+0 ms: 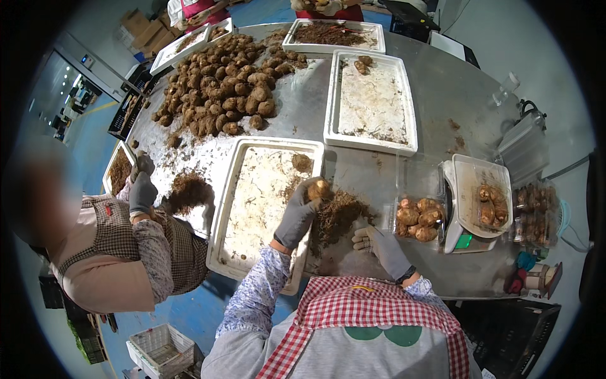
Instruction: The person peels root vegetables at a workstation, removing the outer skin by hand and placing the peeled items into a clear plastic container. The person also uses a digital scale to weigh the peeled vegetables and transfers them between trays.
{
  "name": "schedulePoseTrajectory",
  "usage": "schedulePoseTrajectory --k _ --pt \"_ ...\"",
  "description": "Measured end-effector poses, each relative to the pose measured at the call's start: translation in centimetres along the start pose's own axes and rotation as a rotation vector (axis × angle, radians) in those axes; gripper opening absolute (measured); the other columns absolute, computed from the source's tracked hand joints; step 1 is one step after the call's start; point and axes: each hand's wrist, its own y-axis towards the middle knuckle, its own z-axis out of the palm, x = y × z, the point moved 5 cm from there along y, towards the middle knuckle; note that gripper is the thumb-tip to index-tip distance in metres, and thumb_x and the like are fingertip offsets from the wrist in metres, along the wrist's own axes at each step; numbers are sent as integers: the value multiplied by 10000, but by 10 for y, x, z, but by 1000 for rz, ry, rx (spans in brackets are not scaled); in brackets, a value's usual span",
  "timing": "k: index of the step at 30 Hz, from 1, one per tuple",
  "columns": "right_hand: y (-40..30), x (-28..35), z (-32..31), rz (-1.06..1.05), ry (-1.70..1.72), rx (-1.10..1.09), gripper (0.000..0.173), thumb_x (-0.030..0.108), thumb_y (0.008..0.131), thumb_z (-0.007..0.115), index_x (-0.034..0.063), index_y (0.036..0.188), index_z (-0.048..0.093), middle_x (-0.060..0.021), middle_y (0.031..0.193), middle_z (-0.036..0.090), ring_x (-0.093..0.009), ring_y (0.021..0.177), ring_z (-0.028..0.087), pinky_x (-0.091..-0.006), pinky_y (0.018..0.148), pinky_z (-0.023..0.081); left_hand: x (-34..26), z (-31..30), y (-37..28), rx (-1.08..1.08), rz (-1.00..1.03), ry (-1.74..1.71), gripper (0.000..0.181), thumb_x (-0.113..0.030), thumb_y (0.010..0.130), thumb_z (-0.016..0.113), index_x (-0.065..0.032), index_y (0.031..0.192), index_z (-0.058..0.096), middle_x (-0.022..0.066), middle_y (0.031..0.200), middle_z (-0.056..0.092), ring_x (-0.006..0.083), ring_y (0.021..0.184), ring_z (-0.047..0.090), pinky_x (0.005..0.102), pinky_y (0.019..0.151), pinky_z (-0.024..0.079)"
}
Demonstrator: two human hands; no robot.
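My left hand, in a grey glove, grips a partly cleaned taro corm over the right rim of a white foam tray. Inside that tray lies a rough brown taro corm. A heap of fibrous root trimmings sits on the metal table between my hands. My right hand, also gloved, is just right of this heap with fingers partly bent. Something pale and blurred shows by its fingertips; whether it is held, I cannot tell. Farther right, a clear plastic box holds several taro corms.
A digital scale bears another box of corms, beside stacked filled boxes. A large corm pile and a second foam tray lie ahead. A co-worker stands at left; two more people work across the table.
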Motion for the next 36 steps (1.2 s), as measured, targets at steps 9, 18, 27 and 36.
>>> schedulePoseTrajectory --k 9,18,27,36 --pt "-35 64 3 -648 -512 -255 221 122 957 523 -21 1094 622 -88 936 676 -119 828 616 -245 745 486 35 67 -36 224 -373 -739 602 -409 950 508 13 1361 383 181 1245 543 298 1118 564 412 966 478" --pt "-62 66 11 -683 -753 -212 358 185 945 574 -13 1237 513 -104 945 654 -128 828 613 -256 746 489 85 93 -55 331 -905 -1278 566 -469 961 450 -6 1286 450 150 1093 610 257 868 633 263 673 557" --pt "-55 55 -21 -579 -598 -280 558 261 849 669 -19 1282 457 -181 1059 621 -227 970 609 -329 840 474 80 101 -50 450 -565 -45 400 -299 1023 404 8 1260 501 114 1062 636 187 956 623 282 857 490" --pt "-138 150 -150 -856 -949 -1249 557 300 845 659 -23 1270 499 -265 1121 599 -381 1037 587 -425 876 470 80 99 -51 316 -450 235 378 -308 1006 449 14 1166 568 112 938 678 183 882 657 295 833 507"
